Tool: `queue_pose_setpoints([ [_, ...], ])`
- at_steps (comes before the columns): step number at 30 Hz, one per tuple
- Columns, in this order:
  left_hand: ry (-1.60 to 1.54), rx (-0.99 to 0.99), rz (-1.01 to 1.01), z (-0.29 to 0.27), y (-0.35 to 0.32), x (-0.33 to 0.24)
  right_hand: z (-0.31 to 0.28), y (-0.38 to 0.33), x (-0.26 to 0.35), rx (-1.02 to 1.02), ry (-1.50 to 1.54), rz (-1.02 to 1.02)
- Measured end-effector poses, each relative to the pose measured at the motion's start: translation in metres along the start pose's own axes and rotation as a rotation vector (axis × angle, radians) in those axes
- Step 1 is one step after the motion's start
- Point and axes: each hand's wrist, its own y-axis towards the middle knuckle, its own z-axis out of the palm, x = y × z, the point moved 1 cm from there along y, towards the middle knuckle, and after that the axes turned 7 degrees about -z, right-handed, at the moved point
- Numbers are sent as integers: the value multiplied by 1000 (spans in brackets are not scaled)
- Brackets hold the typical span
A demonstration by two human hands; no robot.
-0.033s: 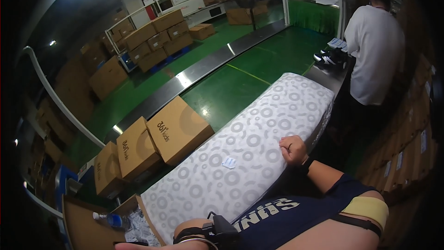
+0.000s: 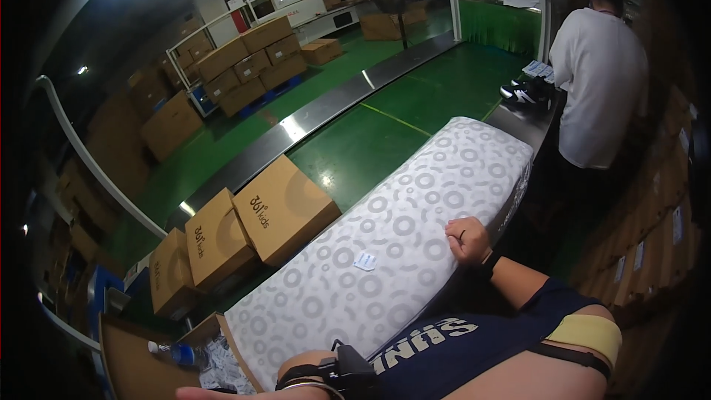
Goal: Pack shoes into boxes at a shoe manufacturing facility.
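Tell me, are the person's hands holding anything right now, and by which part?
Nothing that shows. The right hand rests as a loose fist on the patterned table cover, near its edge; the left hand is mostly cut off, so that cannot be told.

left hand (image 2: 215, 392) cut off, bottom edge

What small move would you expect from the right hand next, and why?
Probably a reach toward the small white packet. The right hand rests closed on the patterned table cover, empty as far as shows, and the packet lies nearby on the cover, untouched.
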Motion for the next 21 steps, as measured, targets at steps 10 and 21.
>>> queue_pose_setpoints([
  [10,-319,-184,15,-3,-1,8,2,-2,-3,-11,-7,2],
  [21,-540,96,-91,-3,0,19,9,-5,-9,-14,-4,5],
])
